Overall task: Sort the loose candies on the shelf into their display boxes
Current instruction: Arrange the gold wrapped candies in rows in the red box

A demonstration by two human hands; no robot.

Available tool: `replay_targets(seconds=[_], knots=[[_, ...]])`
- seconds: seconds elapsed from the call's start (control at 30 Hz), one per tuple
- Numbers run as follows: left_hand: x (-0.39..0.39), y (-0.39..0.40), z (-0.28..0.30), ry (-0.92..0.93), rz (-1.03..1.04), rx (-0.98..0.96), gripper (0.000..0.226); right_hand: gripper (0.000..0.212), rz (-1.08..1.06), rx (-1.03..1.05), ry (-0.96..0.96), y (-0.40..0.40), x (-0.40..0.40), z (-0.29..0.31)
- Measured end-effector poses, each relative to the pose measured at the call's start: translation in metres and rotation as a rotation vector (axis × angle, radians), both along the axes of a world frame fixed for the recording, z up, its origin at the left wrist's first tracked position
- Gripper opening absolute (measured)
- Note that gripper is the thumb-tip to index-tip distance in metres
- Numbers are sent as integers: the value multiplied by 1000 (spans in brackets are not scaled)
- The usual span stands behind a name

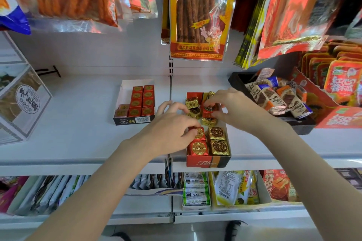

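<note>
Both my hands are in the red-and-black cardboard display box [208, 161] at the front edge of the white metal shelf [78, 123]. My left hand [172, 123] pinches a red foil-wrapped square candy [198, 133] between thumb and fingertips, holding it over the second row on the red side, because that column takes the red ones and the front pair is already squared up. My right hand [229, 105] curls its fingers round another red foil candy [210, 107] further back, where the gold and red pieces [193, 104] lie jumbled and tilted; I judge I am lifting it out so that row can be straightened. The dark brown-and-gold foil candies [217, 141] fill the front right column.

My hands cover the middle of the box, so I cannot tell how many pieces lie beneath. The white tray of small red square boxes [137, 101] stands apart to the left, untouched.
</note>
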State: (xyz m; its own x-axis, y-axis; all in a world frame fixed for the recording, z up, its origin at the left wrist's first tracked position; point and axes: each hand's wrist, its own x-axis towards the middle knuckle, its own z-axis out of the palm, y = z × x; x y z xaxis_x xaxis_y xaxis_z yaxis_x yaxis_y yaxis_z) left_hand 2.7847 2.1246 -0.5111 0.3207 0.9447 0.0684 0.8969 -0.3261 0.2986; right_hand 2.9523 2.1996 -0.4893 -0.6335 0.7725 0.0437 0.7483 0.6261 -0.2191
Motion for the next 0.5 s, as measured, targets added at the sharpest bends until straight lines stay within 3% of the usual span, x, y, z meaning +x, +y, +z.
replay_targets(seconds=[0.1,0.2,0.5], knots=[[-2,-1,-2,-30,20,-43,33,49,-15,-27,-91,2,-6,-4],[-5,-1,-3,-119,40,-50,38,46,-16,2,-142,5,-9,-6],[-19,-2,1,-131,37,32,31,26,4,-67,84,0,-5,6]])
